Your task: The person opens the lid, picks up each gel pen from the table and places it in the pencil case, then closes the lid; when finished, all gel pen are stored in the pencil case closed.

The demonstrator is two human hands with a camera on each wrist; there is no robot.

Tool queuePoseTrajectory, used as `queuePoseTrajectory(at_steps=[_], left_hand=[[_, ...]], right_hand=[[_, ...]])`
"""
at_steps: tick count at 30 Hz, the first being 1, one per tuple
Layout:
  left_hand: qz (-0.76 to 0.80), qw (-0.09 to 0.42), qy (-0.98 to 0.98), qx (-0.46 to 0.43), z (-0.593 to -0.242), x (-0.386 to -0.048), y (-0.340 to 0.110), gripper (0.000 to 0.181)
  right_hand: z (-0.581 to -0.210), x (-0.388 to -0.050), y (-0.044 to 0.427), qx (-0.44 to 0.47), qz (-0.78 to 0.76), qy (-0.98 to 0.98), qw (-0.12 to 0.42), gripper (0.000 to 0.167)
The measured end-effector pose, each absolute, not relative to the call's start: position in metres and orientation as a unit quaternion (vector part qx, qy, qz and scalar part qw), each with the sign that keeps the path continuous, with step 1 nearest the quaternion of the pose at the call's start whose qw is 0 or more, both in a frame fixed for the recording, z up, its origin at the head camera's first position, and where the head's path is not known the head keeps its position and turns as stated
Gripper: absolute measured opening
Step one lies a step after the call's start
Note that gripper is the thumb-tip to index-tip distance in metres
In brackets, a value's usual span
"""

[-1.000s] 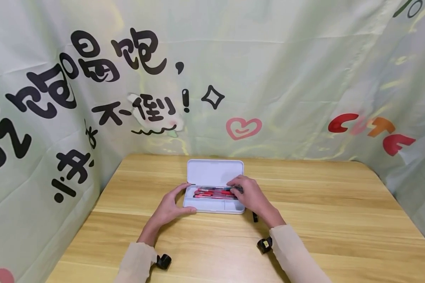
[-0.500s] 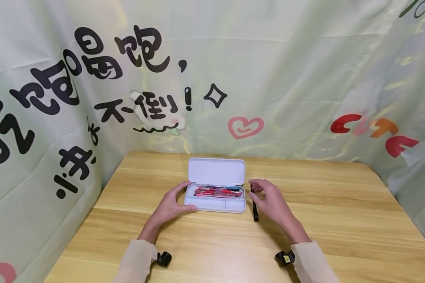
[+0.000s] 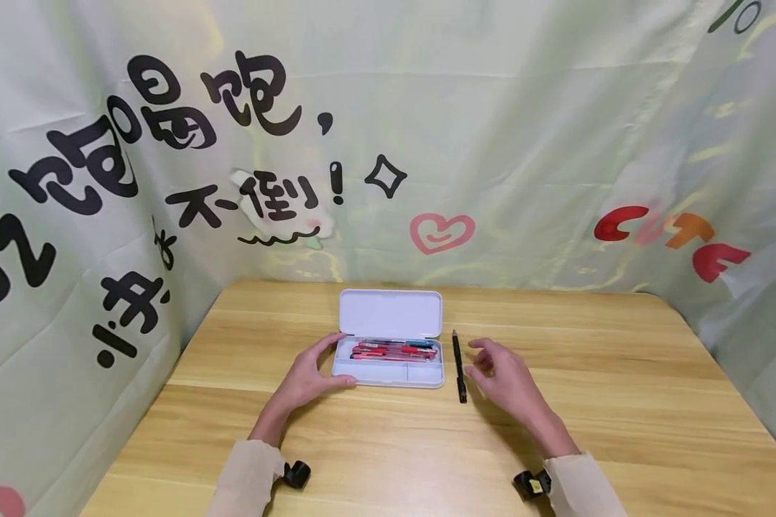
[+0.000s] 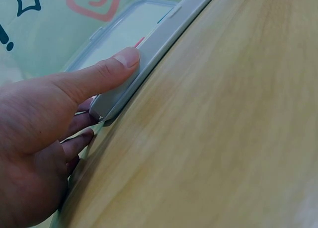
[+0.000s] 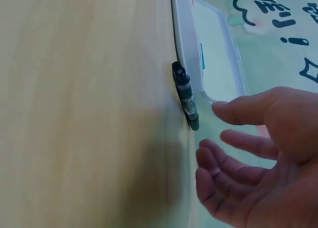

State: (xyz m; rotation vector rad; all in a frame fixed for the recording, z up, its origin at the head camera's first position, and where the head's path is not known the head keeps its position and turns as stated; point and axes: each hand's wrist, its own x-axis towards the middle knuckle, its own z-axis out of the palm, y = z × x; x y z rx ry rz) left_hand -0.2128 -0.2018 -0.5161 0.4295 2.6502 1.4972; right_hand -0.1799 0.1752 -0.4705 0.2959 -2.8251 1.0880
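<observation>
A white pencil case (image 3: pixel 370 372) lies on the table with its lid (image 3: pixel 390 313) raised at the back. Several pens (image 3: pixel 394 350), mostly red with a blue-capped one, lie in its long rear compartment. My left hand (image 3: pixel 306 377) holds the case's left end, thumb on the front wall and index finger at the rear corner; the left wrist view shows the thumb (image 4: pixel 107 74) pressed against it. A black pen (image 3: pixel 458 368) rests on the table just right of the case. To its right, my right hand (image 3: pixel 503 377) hovers with loosely bent fingers, apart from the pen and holding nothing.
The wooden table (image 3: pixel 621 388) extends to both sides and in front of the case. A printed curtain (image 3: pixel 524 143) hangs behind the table's back edge and on both sides.
My right hand has left the pens in the case and moved right, passing over the black pen to a spot beside it. My left hand stays on the case.
</observation>
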Motion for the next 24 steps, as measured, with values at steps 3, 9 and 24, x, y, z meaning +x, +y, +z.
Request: queuePoseTrajectory(at_steps=[3, 9, 24], left_hand=[[0.486, 0.036, 0.862, 0.136, -0.515, -0.212, -0.202, 0.09], [0.483, 0.037, 0.864, 0.135, -0.515, -0.212, -0.203, 0.09], [0.483, 0.038, 0.864, 0.135, -0.515, -0.212, -0.201, 0.09]], right_hand=[[-0.472, -0.179, 0.172, 0.088, 0.362, -0.928, 0.027, 0.044], [-0.474, -0.177, 0.161, 0.077, 0.354, -0.932, -0.007, 0.049], [-0.472, -0.177, 0.175, 0.07, 0.317, -0.946, 0.009, 0.011]])
